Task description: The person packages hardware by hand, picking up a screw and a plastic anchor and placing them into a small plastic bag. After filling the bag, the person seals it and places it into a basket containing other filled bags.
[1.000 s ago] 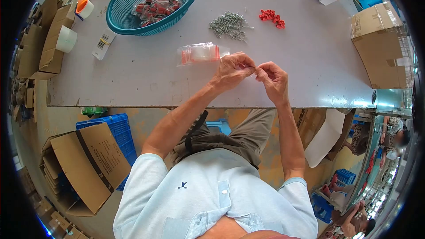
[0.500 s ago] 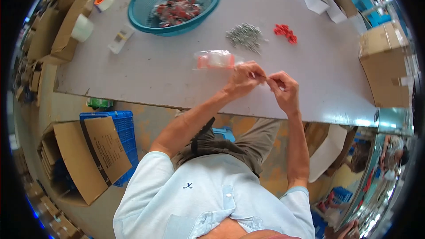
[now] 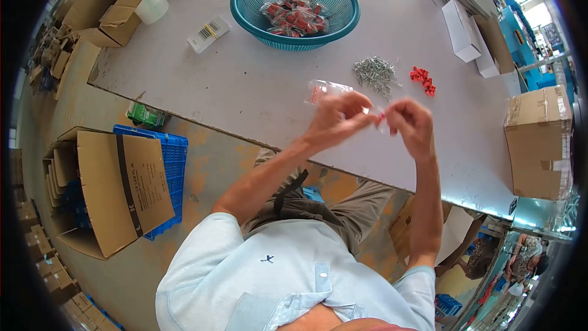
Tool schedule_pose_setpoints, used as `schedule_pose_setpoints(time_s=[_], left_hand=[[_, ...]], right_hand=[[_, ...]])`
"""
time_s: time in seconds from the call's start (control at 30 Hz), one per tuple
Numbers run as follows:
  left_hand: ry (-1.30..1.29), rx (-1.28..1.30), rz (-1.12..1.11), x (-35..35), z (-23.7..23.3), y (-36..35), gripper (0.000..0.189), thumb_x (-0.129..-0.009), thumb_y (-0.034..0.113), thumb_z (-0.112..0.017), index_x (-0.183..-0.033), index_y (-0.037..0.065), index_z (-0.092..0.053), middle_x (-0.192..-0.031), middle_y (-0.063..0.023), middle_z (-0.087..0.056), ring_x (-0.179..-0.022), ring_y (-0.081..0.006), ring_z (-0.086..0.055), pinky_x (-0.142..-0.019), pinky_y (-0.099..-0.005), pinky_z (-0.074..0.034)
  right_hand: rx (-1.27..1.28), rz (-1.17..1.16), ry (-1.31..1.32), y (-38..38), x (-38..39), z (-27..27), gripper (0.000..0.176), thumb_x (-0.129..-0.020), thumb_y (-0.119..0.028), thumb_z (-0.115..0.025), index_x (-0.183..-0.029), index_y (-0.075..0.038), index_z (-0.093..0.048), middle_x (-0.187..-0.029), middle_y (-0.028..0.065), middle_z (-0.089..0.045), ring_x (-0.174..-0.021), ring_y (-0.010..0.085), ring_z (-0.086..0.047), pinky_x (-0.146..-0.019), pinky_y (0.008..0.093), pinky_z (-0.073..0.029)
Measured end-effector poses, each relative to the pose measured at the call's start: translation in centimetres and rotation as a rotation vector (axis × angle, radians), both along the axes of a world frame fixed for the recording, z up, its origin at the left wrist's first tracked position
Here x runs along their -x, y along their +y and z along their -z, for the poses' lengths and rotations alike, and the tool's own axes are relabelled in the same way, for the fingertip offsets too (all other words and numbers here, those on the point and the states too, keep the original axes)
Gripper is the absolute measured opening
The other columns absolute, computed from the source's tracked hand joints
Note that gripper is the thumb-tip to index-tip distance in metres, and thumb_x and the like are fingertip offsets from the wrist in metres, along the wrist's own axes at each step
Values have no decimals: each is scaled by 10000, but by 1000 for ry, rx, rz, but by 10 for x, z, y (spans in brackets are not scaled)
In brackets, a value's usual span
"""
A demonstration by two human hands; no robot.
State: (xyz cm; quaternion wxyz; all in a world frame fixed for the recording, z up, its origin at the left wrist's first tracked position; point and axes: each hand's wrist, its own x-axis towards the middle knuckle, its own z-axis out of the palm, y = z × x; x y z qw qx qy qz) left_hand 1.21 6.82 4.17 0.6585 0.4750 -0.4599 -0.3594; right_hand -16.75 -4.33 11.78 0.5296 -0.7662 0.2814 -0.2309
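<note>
Over the worktable's front part, my left hand (image 3: 340, 117) pinches one side of a small clear plastic bag (image 3: 381, 117) with a red streak on it. Opposite it, my right hand (image 3: 414, 125) has thumb and fingers closed at the bag's other side. Motion smears the fingertips, so any small part between them is hidden. Just behind my left hand lies a larger clear packet with red bands (image 3: 317, 92), partly covered by that hand. Beyond the hands are a pile of small metal screws (image 3: 375, 73) and a little heap of red plastic pieces (image 3: 423, 79).
A teal basket (image 3: 245, 18) holds several bagged red parts. To its left are a labelled packet (image 3: 209, 34), tape rolls (image 3: 152, 6) and an open carton (image 3: 116, 21). A taped box (image 3: 539, 141) stands at right; a carton (image 3: 122, 190) and blue crate (image 3: 174, 178) are below the table.
The view has swung, so the table's things appear shifted right. My hands have moved slightly apart, and the small clear bag now shows between them.
</note>
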Motion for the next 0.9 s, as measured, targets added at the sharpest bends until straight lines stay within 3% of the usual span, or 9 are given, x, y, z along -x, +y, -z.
schedule_pose_setpoints(time_s=[0.1,0.23,0.3,0.33,0.4,0.5,0.63,0.7,0.9], left_hand=[[-15,52,-252,-30,11,14,98,-919,73,-808,-968,25,-738,-855,-41,-748,-714,-68,-663,-658,-246,-532],[-296,15,-259,-47,16,22,129,-879,51,-820,-983,47,-742,-863,-45,-745,-788,-129,-705,-683,-288,-554],[-754,166,-304,-50,22,22,214,-831,51,-823,-1030,73,-747,-986,-60,-743,-1042,-237,-703,-866,-383,-564],[-743,165,-306,-49,22,23,214,-831,51,-823,-1030,73,-747,-986,-60,-743,-1042,-237,-703,-866,-383,-564],[-977,171,-189,-44,20,23,343,-812,102,-852,-1138,118,-749,-1223,-68,-716,-1278,-324,-592,-1065,-479,-466],[-1064,131,-92,-39,23,14,452,-818,140,-858,-1248,142,-718,-1411,-78,-626,-1427,-323,-475,-1185,-499,-350],[-1112,80,-39,-39,29,1,527,-825,172,-857,-1323,160,-684,-1472,-83,-585,-1476,-334,-423,-1226,-516,-313],[-1070,57,-4,-41,36,-2,525,-842,188,-846,-1339,165,-679,-1479,-74,-582,-1476,-330,-421,-1231,-516,-318],[-1024,-2,-74,-46,45,1,499,-856,182,-833,-1333,173,-686,-1475,-73,-588,-1470,-330,-426,-1220,-514,-332]], right_hand=[[-93,-53,-263,-25,-61,-11,118,-1002,-53,-641,-1007,48,-703,-861,79,-713,-697,99,-623,-608,241,-507],[-334,30,-403,-44,-119,-18,245,-1042,-119,-633,-1231,18,-705,-1054,130,-758,-774,139,-683,-677,262,-568],[-68,101,-244,-55,-114,10,208,-1007,-104,-665,-1149,23,-748,-1048,143,-777,-895,168,-747,-742,294,-612],[119,160,-40,-56,-100,23,186,-984,-106,-699,-1124,0,-761,-1040,123,-777,-845,148,-733,-726,301,-603],[176,169,125,-49,-61,47,182,-935,-80,-738,-1104,-23,-776,-1007,99,-773,-823,147,-718,-714,297,-592],[412,145,189,-29,-17,63,276,-878,-50,-772,-1154,-48,-768,-1028,87,-749,-853,162,-704,-710,303,-583],[437,77,307,-11,-9,68,410,-835,-49,-812,-1237,-98,-744,-1138,95,-701,-955,206,-697,-774,357,-607],[757,24,269,-15,-13,85,340,-852,-55,-803,-1186,-94,-748,-1077,88,-698,-947,248,-700,-789,370,-611],[949,-58,136,-25,-24,104,150,-882,-8,-753,-1017,-64,-718,-931,75,-676,-887,271,-691,-755,374,-603]])
